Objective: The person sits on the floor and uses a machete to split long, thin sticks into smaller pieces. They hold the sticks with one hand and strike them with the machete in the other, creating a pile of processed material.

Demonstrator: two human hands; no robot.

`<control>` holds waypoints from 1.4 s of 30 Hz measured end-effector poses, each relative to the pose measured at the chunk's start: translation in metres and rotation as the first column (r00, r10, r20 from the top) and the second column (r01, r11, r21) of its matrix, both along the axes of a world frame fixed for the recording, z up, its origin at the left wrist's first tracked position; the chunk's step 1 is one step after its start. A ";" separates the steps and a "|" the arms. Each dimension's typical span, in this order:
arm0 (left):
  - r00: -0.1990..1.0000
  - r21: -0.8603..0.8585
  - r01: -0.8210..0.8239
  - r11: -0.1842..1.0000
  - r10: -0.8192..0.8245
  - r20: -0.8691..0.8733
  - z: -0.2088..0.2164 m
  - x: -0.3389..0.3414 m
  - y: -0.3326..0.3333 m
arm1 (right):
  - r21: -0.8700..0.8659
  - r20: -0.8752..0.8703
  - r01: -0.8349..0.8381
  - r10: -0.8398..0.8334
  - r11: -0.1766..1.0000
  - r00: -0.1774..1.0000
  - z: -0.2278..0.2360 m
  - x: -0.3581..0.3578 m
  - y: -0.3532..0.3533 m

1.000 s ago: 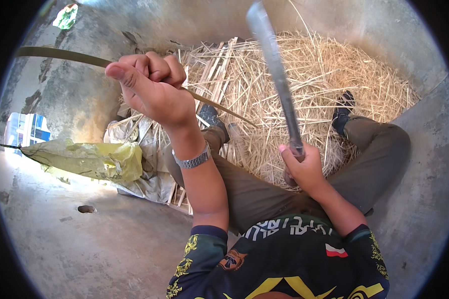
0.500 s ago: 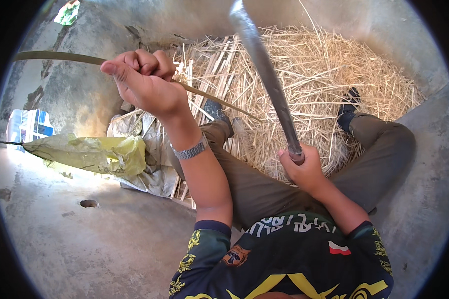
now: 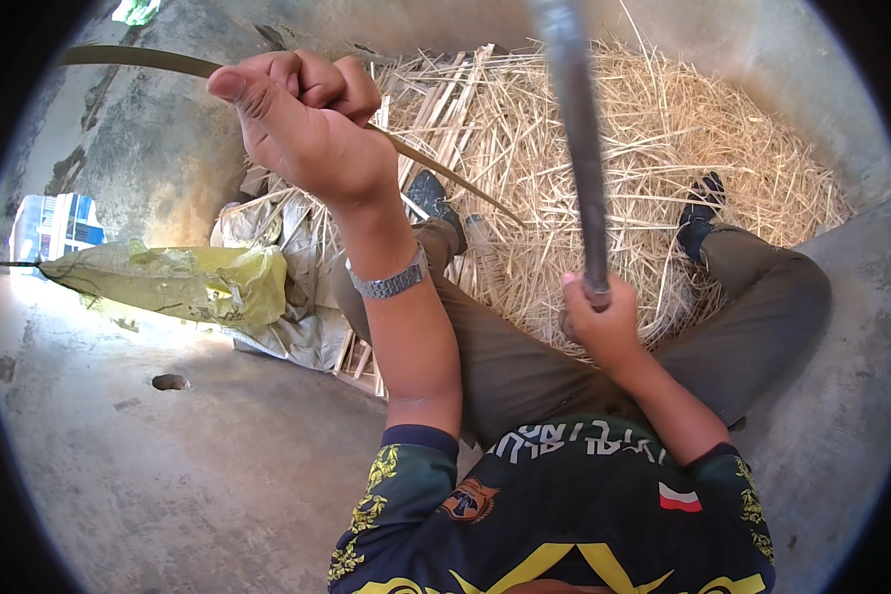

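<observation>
Sitting before a wide heap of dry, straw-coloured shavings, right of a translucent yellow plastic sheet. Grasping a long, thin olive-brown strip, its end slanting over the heap, in the left hand; clenching a long grey metal blade, above the heap, in the right hand. Wearing a silver metal-link watch.
</observation>
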State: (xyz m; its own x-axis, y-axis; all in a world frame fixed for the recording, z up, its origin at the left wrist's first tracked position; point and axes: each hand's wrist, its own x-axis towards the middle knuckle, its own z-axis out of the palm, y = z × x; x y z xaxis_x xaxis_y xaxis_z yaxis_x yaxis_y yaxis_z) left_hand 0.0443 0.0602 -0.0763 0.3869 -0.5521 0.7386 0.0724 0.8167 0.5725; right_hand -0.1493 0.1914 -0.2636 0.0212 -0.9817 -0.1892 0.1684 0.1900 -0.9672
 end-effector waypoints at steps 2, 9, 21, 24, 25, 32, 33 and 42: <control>0.999 -0.017 -0.028 0.999 0.029 0.013 0.001 -0.001 0.001 | -0.001 -0.314 -0.224 0.213 0.975 0.925 -0.004 0.004 -0.009; 0.995 0.032 -0.095 0.995 0.095 -0.003 -0.003 0.023 0.007 | -0.103 -0.399 -0.143 0.091 0.984 0.913 0.023 0.001 -0.014; 0.988 0.031 -0.155 0.988 0.155 -0.006 -0.001 0.026 0.003 | 0.084 -0.679 -0.350 0.311 0.933 0.665 -0.020 -0.013 -0.028; 0.994 0.019 -0.104 0.994 0.103 0.040 -0.002 0.026 -0.006 | -0.034 -0.560 -0.345 0.268 0.938 0.784 0.011 0.012 -0.026; 0.993 0.023 -0.115 0.993 0.114 0.028 -0.002 0.024 -0.005 | -0.037 -0.466 -0.335 0.280 0.942 0.839 0.015 0.024 -0.028; 0.992 0.025 -0.125 0.992 0.125 -0.006 -0.002 0.018 0.000 | -0.057 -0.398 -0.239 0.197 0.969 0.896 -0.016 0.056 -0.042; 0.991 0.030 -0.132 0.991 0.132 -0.006 -0.003 0.021 0.001 | 0.061 -0.434 -0.266 0.265 0.962 0.861 -0.035 0.045 -0.046; 0.994 0.038 -0.107 0.993 0.108 -0.008 -0.003 0.029 0.002 | -0.030 -0.462 -0.287 0.241 0.957 0.853 -0.006 0.046 -0.040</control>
